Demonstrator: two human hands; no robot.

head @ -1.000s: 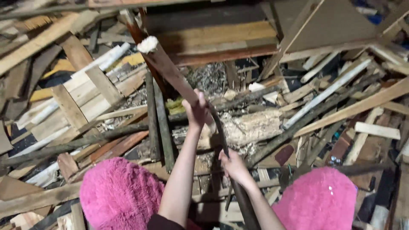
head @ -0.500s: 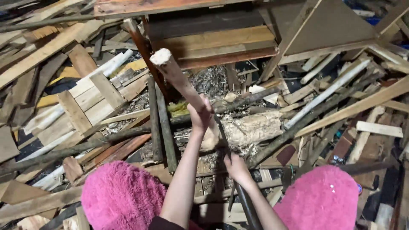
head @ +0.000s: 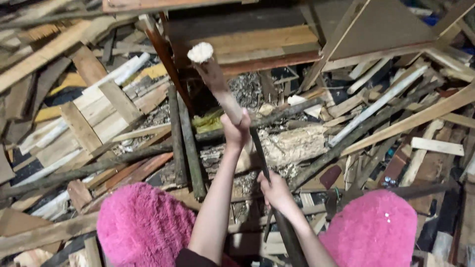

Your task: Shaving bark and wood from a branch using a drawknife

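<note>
Head view: we clench our left hand [head: 236,129] around a thick wooden stick [head: 217,84], its pale end raised over the scrap-wood pile [head: 99,113]. Our right hand [head: 274,190] grips a dark narrow bar [head: 259,148] just beside it, above the pale log [head: 292,146].

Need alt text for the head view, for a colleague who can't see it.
Two bare hands work over a heap of scrap timber: the left hand grips a pale-tipped wooden stick raised upright, the right hand holds a dark tool handle. Fluffy pink slippers show below.

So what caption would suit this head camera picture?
Left hand grips a raised wooden stick, right hand a dark handle, above scrap wood.
</note>
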